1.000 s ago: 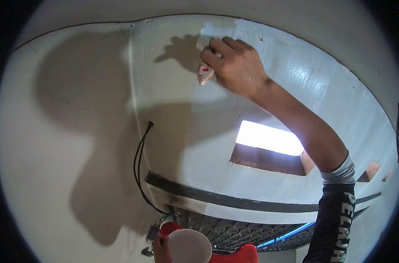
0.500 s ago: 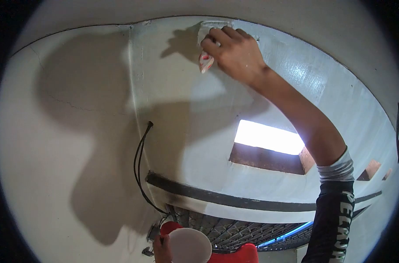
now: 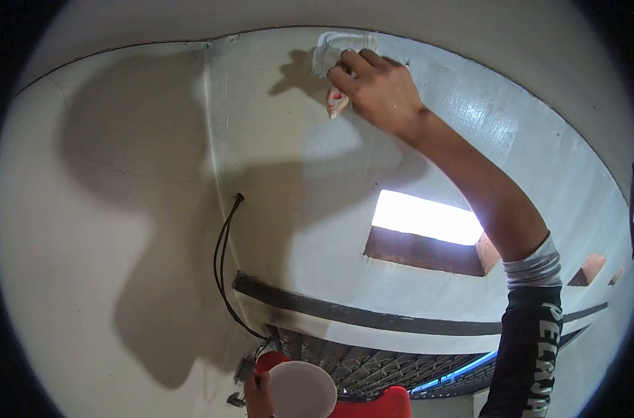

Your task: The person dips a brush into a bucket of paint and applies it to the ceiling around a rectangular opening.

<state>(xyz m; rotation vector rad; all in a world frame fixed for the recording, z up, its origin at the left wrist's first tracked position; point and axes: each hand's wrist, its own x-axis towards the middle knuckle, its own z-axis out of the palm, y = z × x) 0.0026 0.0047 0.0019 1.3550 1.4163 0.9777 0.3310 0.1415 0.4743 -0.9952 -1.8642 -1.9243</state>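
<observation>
High on the wall, just under the ceiling, my right hand [image 3: 379,90] is closed round a paintbrush. Its paint-smeared, red and white handle [image 3: 336,103] sticks out below my fingers, while the bristles are hidden by the hand. Around the fingertips a patch of wet white paint [image 3: 325,52] shows on the wall [image 3: 261,125]. At the bottom of the view my left hand [image 3: 258,396] grips the rim of a round white tub [image 3: 303,390]. What lies inside the tub looks pale, and I cannot make out its level.
Black cable [image 3: 223,258] hangs from the wall near the corner. A bright rectangular opening [image 3: 428,217] lies below my right arm. Lower down run a dark ledge [image 3: 372,319] and a metal grille [image 3: 352,362]. Something red [image 3: 390,404] stands beside the tub.
My right hand has moved slightly right and down with the paintbrush. More of the white paint patch shows near the ceiling. The left hand and tub have stayed in place.
</observation>
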